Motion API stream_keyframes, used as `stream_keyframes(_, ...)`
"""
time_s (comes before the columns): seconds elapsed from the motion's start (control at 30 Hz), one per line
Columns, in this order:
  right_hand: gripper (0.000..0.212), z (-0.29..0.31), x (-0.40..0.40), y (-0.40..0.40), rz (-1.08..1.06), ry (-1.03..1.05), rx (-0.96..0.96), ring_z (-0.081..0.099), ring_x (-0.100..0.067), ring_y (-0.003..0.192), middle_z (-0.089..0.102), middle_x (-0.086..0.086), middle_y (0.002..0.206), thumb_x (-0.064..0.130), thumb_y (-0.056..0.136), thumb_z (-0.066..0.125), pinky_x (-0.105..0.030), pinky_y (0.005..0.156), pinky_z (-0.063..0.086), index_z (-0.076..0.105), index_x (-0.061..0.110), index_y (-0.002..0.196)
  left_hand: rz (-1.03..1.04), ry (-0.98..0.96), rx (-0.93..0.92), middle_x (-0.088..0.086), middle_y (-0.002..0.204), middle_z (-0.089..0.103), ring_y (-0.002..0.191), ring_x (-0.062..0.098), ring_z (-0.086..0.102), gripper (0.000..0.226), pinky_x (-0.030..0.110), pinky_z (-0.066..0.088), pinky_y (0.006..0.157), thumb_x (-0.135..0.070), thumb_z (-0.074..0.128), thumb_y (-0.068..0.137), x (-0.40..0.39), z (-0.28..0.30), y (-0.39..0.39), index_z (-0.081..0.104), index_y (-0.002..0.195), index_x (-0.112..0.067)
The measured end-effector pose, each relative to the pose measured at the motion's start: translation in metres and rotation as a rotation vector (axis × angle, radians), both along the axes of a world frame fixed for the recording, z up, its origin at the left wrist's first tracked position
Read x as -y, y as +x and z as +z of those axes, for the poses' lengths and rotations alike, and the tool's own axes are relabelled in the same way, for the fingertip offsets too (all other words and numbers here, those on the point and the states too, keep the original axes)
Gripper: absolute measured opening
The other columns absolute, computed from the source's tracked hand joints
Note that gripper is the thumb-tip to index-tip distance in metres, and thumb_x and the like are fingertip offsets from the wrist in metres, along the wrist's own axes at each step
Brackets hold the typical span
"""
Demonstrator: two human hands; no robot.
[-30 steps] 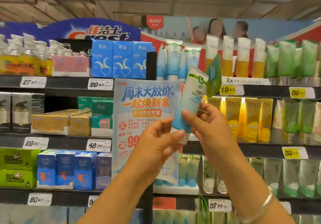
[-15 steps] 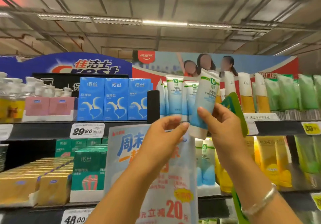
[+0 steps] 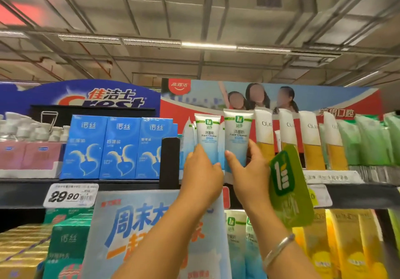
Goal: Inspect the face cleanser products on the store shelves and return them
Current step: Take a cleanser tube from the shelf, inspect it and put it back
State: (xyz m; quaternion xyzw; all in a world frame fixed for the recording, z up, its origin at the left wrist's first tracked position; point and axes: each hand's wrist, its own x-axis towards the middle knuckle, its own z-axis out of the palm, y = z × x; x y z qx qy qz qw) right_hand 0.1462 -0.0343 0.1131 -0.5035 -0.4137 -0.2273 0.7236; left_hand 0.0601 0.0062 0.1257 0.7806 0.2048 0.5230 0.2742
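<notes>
Obs: I see the face cleanser tube (image 3: 237, 135) standing upright on the top shelf (image 3: 129, 186), long axis vertical, its wide crimped end up and the cap end hidden behind my right hand (image 3: 249, 174). It stands in the row just beside a matching tube (image 3: 208, 136) on its left and the white-and-yellow Olay tubes (image 3: 265, 135) on its right.

Hands: the right hand grasps the lower part of the tube, thumb on its front and fingers wrapped around its right edge. A silver bangle (image 3: 278, 248) sits on that wrist. The left hand (image 3: 202, 173) reaches up to the foot of the neighbouring tube, fingers extended and touching it; I cannot tell whether it truly grips.

Containers: 3 blue boxes (image 3: 116, 147) stand side by side left of a black divider (image 3: 170, 162). Further left, pink boxes (image 3: 30, 155) sit in a white tray with white-capped bottles behind them.

Writing: both tubes read "Face Cleanser" under a green square logo. The header board (image 3: 82, 99) reads "Crest". A price tag (image 3: 70, 195) on the shelf edge reads "29.90". A green hanging tag (image 3: 289, 188) carries the same logo as the tubes. A pale blue promotional poster (image 3: 134, 224) with large blue Chinese characters hangs below the shelf edge.
</notes>
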Motion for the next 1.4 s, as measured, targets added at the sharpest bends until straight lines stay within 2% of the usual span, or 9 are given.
stream_keyframes(0.13, 0.039, 0.006, -0.004, 0.009, -0.038, -0.06, 0.011, 0.058, -0.021, 0.103, 0.059, -0.01, 0.116, 0.013, 0.084, 0.067, -0.038, 0.089, 0.051, 0.055, 0.01, 0.122, 0.058, -0.079, -0.057, 0.011, 0.127, 0.051, 0.113, 0.024, 0.052, 0.044, 0.023, 0.038, 0.074, -0.009, 0.055, 0.089, -0.003, 0.011, 0.011, 0.038, 0.129, -0.011)
stream_keyframes(0.43, 0.042, 0.008, -0.008, 0.014, -0.171, -0.175, 0.025, 0.052, -0.023, 0.11, 0.055, -0.011, 0.122, 0.019, 0.087, 0.064, -0.017, 0.078, 0.035, 0.05, 0.006, 0.125, 0.135, -0.122, -0.058, 0.012, 0.124, 0.054, 0.109, 0.027, 0.055, 0.043, 0.026, 0.039, 0.07, -0.012, 0.063, 0.085, -0.013, 0.011, 0.021, 0.04, 0.121, -0.008)
stream_keyframes(0.7, 0.047, 0.007, -0.006, 0.009, -0.282, -0.377, 0.02, 0.045, -0.03, 0.117, 0.047, -0.015, 0.128, 0.017, 0.09, 0.06, -0.031, 0.089, 0.036, 0.04, 0.003, 0.13, 0.097, -0.081, 0.095, 0.009, 0.119, 0.059, 0.088, 0.014, 0.05, 0.034, 0.017, 0.038, 0.067, -0.009, 0.065, 0.083, -0.016, 0.004, 0.019, 0.047, 0.112, -0.009)
stream_keyframes(0.83, 0.044, 0.004, -0.002, 0.006, -0.327, -0.459, 0.015, 0.048, -0.033, 0.113, 0.044, -0.016, 0.127, 0.016, 0.091, 0.058, -0.034, 0.084, 0.04, 0.039, 0.003, 0.128, 0.027, -0.094, 0.192, 0.007, 0.115, 0.063, 0.093, 0.017, 0.059, 0.039, 0.023, 0.046, 0.074, -0.01, 0.07, 0.08, -0.014, 0.004, 0.017, 0.054, 0.115, -0.012)
stream_keyframes(1.0, 0.044, 0.007, -0.004, 0.006, -0.356, -0.505, 0.02, 0.053, -0.03, 0.106, 0.045, -0.015, 0.124, 0.014, 0.09, 0.06, -0.03, 0.075, 0.038, 0.04, 0.004, 0.128, -0.088, -0.081, 0.273, -0.001, 0.098, 0.066, 0.082, 0.011, 0.062, 0.037, 0.009, 0.044, 0.057, -0.013, 0.073, 0.078, -0.006, 0.006, 0.01, 0.059, 0.112, -0.019)
stream_keyframes(1.07, 0.047, 0.008, -0.005, 0.006, -0.389, -0.526, 0.017, 0.053, -0.031, 0.108, 0.046, -0.015, 0.125, 0.017, 0.09, 0.061, -0.032, 0.078, 0.042, 0.039, 0.004, 0.129, -0.142, -0.079, 0.297, 0.0, 0.096, 0.068, 0.082, 0.012, 0.066, 0.036, 0.02, 0.053, 0.065, -0.012, 0.072, 0.078, -0.003, 0.008, 0.003, 0.06, 0.111, -0.019)
stream_keyframes(1.17, 0.047, 0.01, -0.007, 0.007, -0.421, -0.55, 0.01, 0.053, -0.033, 0.11, 0.047, -0.017, 0.125, 0.018, 0.089, 0.062, -0.037, 0.083, 0.045, 0.04, 0.002, 0.128, -0.191, -0.086, 0.338, 0.006, 0.095, 0.07, 0.084, 0.018, 0.068, 0.034, 0.033, 0.056, 0.076, -0.012, 0.073, 0.077, 0.003, 0.011, -0.008, 0.064, 0.109, -0.015)
stream_keyframes(1.33, 0.048, 0.008, -0.002, 0.003, -0.462, -0.5, 0.055, 0.047, -0.034, 0.116, 0.041, -0.018, 0.129, 0.019, 0.092, 0.057, -0.036, 0.089, 0.041, 0.036, 0.0, 0.132, -0.419, -0.193, 0.399, -0.002, 0.079, 0.069, 0.061, 0.005, 0.068, 0.027, 0.015, 0.05, 0.048, -0.005, 0.073, 0.077, 0.018, 0.01, -0.029, 0.061, 0.092, -0.024)
stream_keyframes(1.4, 0.051, 0.005, 0.005, -0.003, -0.443, -0.415, 0.127, 0.044, -0.033, 0.118, 0.039, -0.018, 0.132, 0.018, 0.093, 0.054, -0.037, 0.094, 0.039, 0.034, 0.003, 0.138, -0.496, -0.254, 0.417, -0.001, 0.079, 0.07, 0.06, 0.005, 0.069, 0.026, 0.018, 0.054, 0.052, -0.003, 0.072, 0.077, 0.023, 0.009, -0.039, 0.063, 0.096, -0.018)
